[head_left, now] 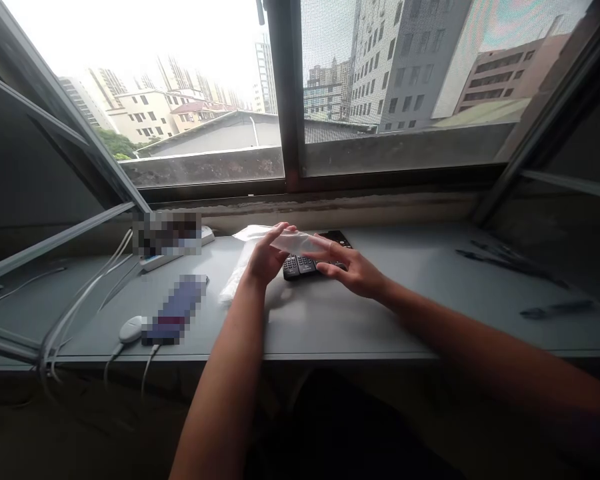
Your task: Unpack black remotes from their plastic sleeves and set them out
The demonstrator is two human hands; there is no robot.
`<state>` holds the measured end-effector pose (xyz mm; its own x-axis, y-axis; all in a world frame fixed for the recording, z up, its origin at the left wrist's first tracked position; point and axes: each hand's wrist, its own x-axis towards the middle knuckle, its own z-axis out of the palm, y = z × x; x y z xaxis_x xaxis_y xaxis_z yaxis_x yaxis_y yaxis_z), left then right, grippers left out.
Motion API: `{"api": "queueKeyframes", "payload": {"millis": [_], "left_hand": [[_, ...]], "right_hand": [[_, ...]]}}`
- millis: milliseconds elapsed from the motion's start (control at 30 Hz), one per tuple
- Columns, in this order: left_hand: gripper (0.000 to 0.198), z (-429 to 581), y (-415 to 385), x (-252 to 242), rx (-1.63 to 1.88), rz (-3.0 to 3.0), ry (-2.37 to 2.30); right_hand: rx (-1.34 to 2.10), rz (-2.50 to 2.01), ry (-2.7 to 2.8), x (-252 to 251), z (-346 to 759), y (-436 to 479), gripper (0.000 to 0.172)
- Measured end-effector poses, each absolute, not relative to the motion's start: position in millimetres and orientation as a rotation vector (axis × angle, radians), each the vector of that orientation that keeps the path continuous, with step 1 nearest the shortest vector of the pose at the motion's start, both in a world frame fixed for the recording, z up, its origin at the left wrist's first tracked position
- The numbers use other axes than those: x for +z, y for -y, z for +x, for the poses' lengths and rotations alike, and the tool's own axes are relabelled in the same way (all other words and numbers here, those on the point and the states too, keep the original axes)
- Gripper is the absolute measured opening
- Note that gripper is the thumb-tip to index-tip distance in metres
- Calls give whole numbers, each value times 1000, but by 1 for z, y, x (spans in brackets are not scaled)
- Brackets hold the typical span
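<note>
A clear plastic bag (300, 241) is stretched between my two hands above the desk. My left hand (269, 259) is closed on its left end, fingers pointing up and away. My right hand (357, 272) has hold of the right end, its long fingers reaching along the film and its thumb lower. Whether those fingertips are inside or behind the film, I cannot tell. Beneath the hands lie several black remote controls (306, 265) side by side, partly covered by the bag and right hand. A pile of clear plastic bags (236, 275) rests beside my left wrist.
To the left are a blurred-out phone (176, 310) with a cable, a white round device (131, 329) and a white power strip (207, 236). White cables (80, 293) hang over the desk edge. Dark slender items (510, 263) lie at right. A window frame (293, 100) stands behind.
</note>
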<state>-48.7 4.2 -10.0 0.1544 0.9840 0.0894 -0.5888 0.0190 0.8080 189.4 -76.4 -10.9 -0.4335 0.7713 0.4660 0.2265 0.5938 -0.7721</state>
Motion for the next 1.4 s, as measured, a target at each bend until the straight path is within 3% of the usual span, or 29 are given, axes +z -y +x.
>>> {"api": "queueKeyframes", "payload": {"millis": [133,233,400,533,733,933,1133,1300,1400], "left_hand": [[24,-50,-13,-12,1441,759,-565],[23,-51,-16,-12,1486,730,-579],[24,-55,-18,-11,1550,693,-623],[26,-58,-19,-10,1553,647,-676],[25,-60,-20,-10,1545,638,-690],[32,-60,-22,-13,1538,663,-718],[27,-62,-22,-14,1525,641,-756],[28,-63,-25,-18,1507,573,-709],[34,-61,-26,-19,1513,553,-687]], "right_hand": [[867,-825,1917,-14,188,77,67],[864,-854,1800,-17,188,73,58],[317,-1080,1630,-29,207,48,34],[153,-1339,1719,-53,230,15,53],[322,-1481,1855,-83,235,-9,56],[285,-1470,1810,-84,249,-22,73],[542,-1469,1457,-68,257,-28,60],[1145,-1051,1063,-44,234,-11,25],[1373,-938,1053,-32,224,4,20]]}}
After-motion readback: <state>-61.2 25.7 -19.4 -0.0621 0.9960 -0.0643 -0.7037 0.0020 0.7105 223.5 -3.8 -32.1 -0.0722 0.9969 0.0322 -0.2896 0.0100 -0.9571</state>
